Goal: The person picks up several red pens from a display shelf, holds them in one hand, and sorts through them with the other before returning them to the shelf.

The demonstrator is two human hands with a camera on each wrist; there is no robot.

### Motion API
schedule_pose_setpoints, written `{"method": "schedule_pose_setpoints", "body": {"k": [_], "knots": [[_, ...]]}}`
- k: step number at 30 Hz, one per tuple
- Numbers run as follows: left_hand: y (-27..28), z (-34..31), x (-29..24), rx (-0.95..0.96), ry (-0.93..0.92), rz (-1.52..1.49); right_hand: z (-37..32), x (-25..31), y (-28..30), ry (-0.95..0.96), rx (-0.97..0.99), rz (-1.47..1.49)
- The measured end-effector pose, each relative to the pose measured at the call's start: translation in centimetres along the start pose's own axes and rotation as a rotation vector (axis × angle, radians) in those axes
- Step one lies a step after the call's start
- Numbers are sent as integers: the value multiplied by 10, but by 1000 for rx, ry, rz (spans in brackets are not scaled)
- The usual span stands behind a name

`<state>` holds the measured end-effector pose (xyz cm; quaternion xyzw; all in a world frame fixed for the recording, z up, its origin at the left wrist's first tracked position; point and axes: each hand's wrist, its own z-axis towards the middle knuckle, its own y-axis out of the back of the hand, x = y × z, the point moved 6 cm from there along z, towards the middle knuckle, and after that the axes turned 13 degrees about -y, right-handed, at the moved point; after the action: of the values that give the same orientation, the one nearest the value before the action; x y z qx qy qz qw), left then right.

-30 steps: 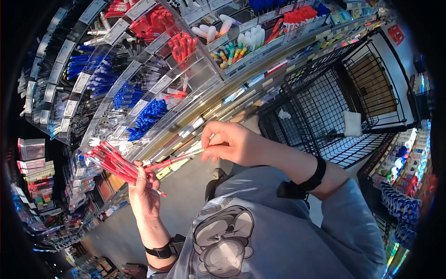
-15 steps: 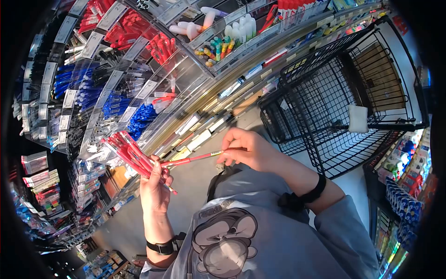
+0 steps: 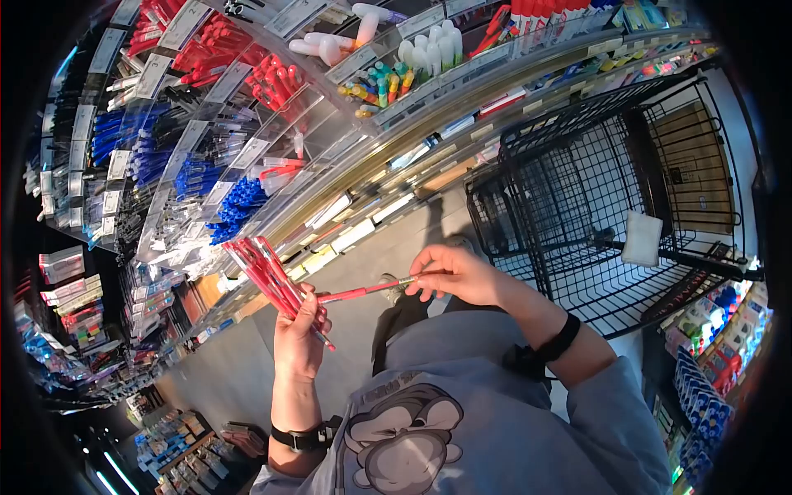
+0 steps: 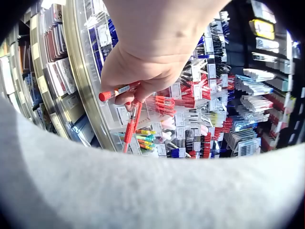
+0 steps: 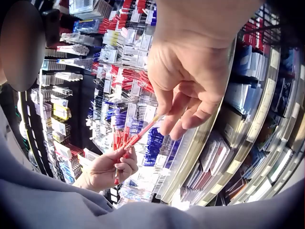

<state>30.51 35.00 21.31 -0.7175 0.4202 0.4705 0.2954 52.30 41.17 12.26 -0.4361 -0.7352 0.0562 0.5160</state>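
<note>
My left hand (image 3: 299, 342) grips a bundle of red pens (image 3: 266, 272) that fan up and to the left past the thumb. One red pen (image 3: 355, 294) angles out of that grip toward my right hand (image 3: 462, 276), whose thumb and fingers pinch its far end. From the right wrist view, this single pen (image 5: 147, 128) spans the gap between both hands, and the bundle stands upright in the left fist. The left wrist view shows a pen's red end (image 4: 106, 96) poking out beside the palm, with another red pen (image 4: 131, 131) below the fingers.
Clear pen bins line the shelf at upper left, with blue pens (image 3: 241, 202), red pens (image 3: 276, 82) and white-capped markers (image 3: 433, 51). A black wire shopping cart (image 3: 569, 181) stands on the right. Packaged goods (image 3: 62, 264) hang at far left.
Both hands have shifted right and slightly down in the head view, with the bundle and the single pen between them. The bundle points more steeply upward. The shelf scene has moved somewhat left.
</note>
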Motion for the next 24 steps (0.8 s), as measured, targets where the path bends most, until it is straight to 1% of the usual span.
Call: {"method": "schedule_pose_setpoints", "body": {"k": [5,7,9,10,12,15,16,17,19,23,24], "knots": [[0,-13,20,-69,33,8,2,-17,10,-9,53,-56],[1,-20,26,-94,57,8,1,-19,14,-24,34,-96],[1,-26,32,-82,63,16,0,-21,14,101,52,-132],[1,-29,36,-86,71,17,-1,-20,16,107,47,-132],[1,-35,44,-89,83,9,-3,-22,17,75,54,-265],[5,-49,51,-110,99,-14,-7,-22,14,88,19,-306],[9,-55,52,-143,88,-14,-11,-20,9,91,14,-311],[10,-63,53,-135,84,-19,-16,-16,2,93,-2,-273],[19,-80,51,-214,23,-43,-24,-21,-11,101,-23,-249],[34,-133,70,-275,-32,-105,-44,-62,-42,111,28,-312],[35,-149,77,-295,-30,-117,-49,-76,-46,55,51,-336]]}}
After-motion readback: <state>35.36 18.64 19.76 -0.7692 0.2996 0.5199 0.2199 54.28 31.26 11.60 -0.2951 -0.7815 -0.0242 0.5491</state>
